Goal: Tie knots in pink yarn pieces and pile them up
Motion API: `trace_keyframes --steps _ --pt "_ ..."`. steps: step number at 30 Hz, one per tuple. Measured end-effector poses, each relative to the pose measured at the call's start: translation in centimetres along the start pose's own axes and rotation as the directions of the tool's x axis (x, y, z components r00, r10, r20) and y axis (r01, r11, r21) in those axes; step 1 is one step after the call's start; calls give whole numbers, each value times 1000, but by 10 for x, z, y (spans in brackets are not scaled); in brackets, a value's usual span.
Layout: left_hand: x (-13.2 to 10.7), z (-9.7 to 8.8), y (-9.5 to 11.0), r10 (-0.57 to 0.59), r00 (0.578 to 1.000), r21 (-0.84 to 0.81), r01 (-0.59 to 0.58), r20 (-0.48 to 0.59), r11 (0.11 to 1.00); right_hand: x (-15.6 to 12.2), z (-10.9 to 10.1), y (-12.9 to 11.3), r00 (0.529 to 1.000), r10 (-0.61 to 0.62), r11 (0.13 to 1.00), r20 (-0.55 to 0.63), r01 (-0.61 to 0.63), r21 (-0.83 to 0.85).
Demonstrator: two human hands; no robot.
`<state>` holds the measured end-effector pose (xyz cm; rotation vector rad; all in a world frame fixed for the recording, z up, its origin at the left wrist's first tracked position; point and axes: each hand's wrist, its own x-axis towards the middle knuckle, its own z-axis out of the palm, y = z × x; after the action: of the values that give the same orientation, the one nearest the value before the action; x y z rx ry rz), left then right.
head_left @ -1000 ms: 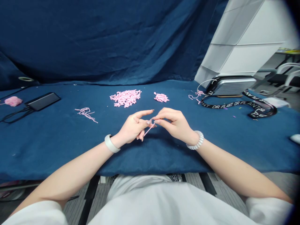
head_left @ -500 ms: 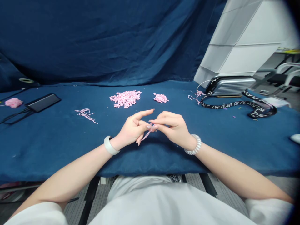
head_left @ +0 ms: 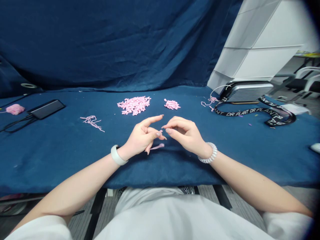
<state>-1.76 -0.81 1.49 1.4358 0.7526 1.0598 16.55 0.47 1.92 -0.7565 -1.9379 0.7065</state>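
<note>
My left hand (head_left: 141, 137) hovers just above the blue cloth, its forefinger stretched out and its lower fingers curled on one end of a short pink yarn piece (head_left: 158, 146). The strand's free end points right, low over the cloth. My right hand (head_left: 187, 133) is a finger's width to the right. Its fingers are bent, thumb and forefinger tips slightly apart, with nothing between them. A large heap of pink yarn bits (head_left: 134, 104) and a small heap (head_left: 171, 104) lie farther back on the table.
Loose pink strands (head_left: 91, 121) lie to the left. A black phone (head_left: 46, 108) with cable and a pink yarn ball (head_left: 15, 109) are at far left. A silver case (head_left: 246, 91) and a black printed lanyard (head_left: 252, 111) lie at right. The blue-covered table (head_left: 62, 150) ends near my lap.
The yarn piece has slipped out of the pinch between both hands and now trails from my left hand. My right hand has let go and drawn slightly right.
</note>
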Motion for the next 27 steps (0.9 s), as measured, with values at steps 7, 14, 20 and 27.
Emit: trace_keyframes --steps 7,14,20,27 --pt "0 1 -1 -34 999 13 34 16 999 -2 11 -2 995 72 994 75 -77 74" --pt "4 2 -5 -131 991 37 130 37 991 -3 14 1 994 82 995 -65 -86 -52" --pt "6 1 -4 -257 964 109 249 64 962 -4 16 6 992 86 989 -97 -97 -112" --pt "6 2 -5 -116 993 -120 111 -35 987 0 26 15 901 429 797 60 -409 445"
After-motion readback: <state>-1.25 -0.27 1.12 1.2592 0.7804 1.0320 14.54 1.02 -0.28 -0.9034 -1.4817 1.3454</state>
